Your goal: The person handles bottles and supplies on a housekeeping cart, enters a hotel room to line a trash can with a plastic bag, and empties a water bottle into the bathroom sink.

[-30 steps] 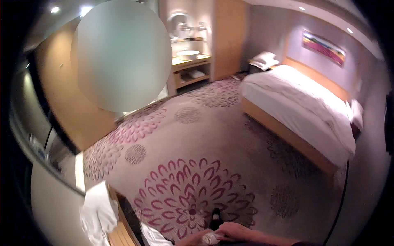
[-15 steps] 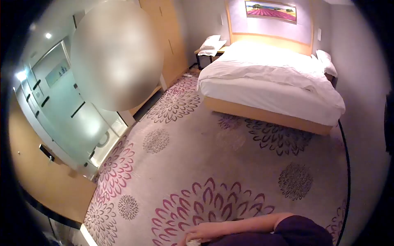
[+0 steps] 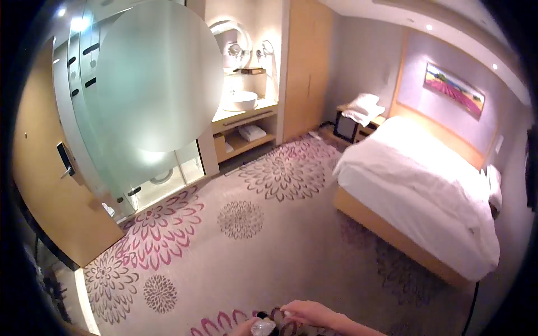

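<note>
At the bottom edge of the head view my left hand [image 3: 242,328] is only partly visible. It is closed on a shiny, clear plastic-looking item [image 3: 263,327] whose kind I cannot make out. A small black thing [image 3: 261,315] shows just above that item. To its right is my right hand [image 3: 305,311], reaching in from the lower right with fingers curled together. A small pale bit [image 3: 287,314] shows at its fingertips, too small to name. Both hands are close together over the patterned carpet [image 3: 291,246].
A bed [image 3: 414,185] with white bedding stands at right, beside a nightstand [image 3: 350,126] with pillows on it. A washbasin [image 3: 242,101] sits on a counter at the back. A frosted glass partition [image 3: 162,84] and a wooden door [image 3: 61,168] are at left.
My view has turned left, so the bed sits farther right and the basin shows. My left hand and the clear item have come into sight; my right arm now enters lower.
</note>
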`<state>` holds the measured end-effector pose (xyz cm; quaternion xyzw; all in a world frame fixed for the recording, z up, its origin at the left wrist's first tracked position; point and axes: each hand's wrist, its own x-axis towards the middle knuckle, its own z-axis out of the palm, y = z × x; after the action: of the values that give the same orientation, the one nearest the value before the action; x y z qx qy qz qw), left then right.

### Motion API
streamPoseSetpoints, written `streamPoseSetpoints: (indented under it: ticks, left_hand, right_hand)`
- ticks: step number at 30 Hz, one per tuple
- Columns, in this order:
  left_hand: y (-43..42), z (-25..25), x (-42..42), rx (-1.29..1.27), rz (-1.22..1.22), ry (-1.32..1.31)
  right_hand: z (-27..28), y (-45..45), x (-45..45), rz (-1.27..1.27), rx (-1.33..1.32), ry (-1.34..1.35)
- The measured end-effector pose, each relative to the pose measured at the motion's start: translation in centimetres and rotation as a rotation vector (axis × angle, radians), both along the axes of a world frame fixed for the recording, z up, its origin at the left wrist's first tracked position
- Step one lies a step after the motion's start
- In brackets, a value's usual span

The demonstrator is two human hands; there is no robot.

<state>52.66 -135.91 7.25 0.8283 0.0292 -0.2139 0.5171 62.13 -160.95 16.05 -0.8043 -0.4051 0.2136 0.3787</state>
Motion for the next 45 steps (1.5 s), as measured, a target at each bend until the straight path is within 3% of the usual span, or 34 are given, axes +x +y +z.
streamPoseSetpoints:
  ticks: [1, 4, 6, 8, 10, 12, 13, 15, 18, 21, 23, 24, 25, 29, 32, 35, 39, 40, 45]
  left_hand:
    - [1.4, 0.3, 3.0, 0.002, -0.021, -0.009]
    - [5.6, 0.9, 11.4, 0.036, -0.075, -0.037]
    - [7.6, 0.7, 16.6, 0.050, -0.052, -0.116]
    - [9.4, -1.4, 21.5, 0.052, 0.017, -0.258]
    - [11.2, -2.2, 26.8, 0.003, 0.089, -0.256]
    - [12.2, 0.1, 31.8, -0.009, 0.126, -0.204]
    - [12.5, 0.0, 34.1, 0.055, 0.162, -0.229]
    - [13.0, 0.0, 38.2, 0.190, 0.234, -0.268]
    - [14.2, 0.6, 44.8, 0.094, 0.318, -0.264]
    - [15.7, 1.1, 51.4, 0.162, 0.323, -0.225]
    - [15.8, 3.5, 56.1, 0.158, 0.376, -0.286]
    - [15.5, 4.2, 58.0, 0.147, 0.403, -0.309]
    - [16.6, 0.8, 60.1, 0.096, 0.415, -0.343]
    - [17.8, 1.2, 69.4, 0.224, 0.481, -0.301]
    - [20.0, -0.4, 77.6, 0.108, 0.538, -0.339]
    - [22.5, 0.2, 86.6, 0.186, 0.501, -0.370]
    - [25.9, 2.7, 99.7, 0.110, 0.524, -0.352]
    - [26.7, 3.0, 103.0, 0.101, 0.517, -0.357]
    - [29.8, 8.0, 118.8, 0.062, 0.521, -0.383]
  right_hand:
    - [0.4, 0.4, 3.0, -0.118, -0.180, -0.075]
    - [-1.1, 0.4, 10.6, -0.411, -0.091, 0.063]
    - [-5.5, -0.6, 14.1, -0.713, -0.052, 0.306]
    - [-12.5, -3.4, 16.3, -0.829, -0.319, 0.079]
    - [-17.1, -6.0, 17.8, -0.735, -0.526, -0.001]
    - [-19.5, -6.1, 20.0, -1.033, -0.080, 0.658]
    - [-19.0, -6.1, 21.8, -0.942, -0.305, 0.629]
    - [-10.1, -2.8, 27.5, -0.721, -0.739, 0.559]
    - [-17.5, -5.4, 35.8, -0.679, -0.404, 0.062]
    - [-16.1, -2.3, 48.7, -0.606, -0.453, 0.115]
    - [-19.4, 0.1, 57.6, -0.577, -0.316, -0.136]
    - [-16.8, 2.0, 61.2, -0.526, -0.277, -0.145]
    - [-13.1, 5.2, 65.2, -0.478, -0.241, -0.155]
    - [-9.9, 14.0, 77.6, -0.367, -0.055, -0.081]
    - [-10.2, 17.4, 84.6, -0.291, -0.036, 0.017]
    - [-13.7, 17.2, 90.8, -0.255, -0.223, 0.012]
    - [-22.1, 10.7, 94.6, -0.517, -0.284, 0.157]
    - [-17.9, 9.7, 94.9, -0.583, -0.420, 0.513]
    - [-18.8, 3.1, 98.3, -1.120, -0.413, 0.755]
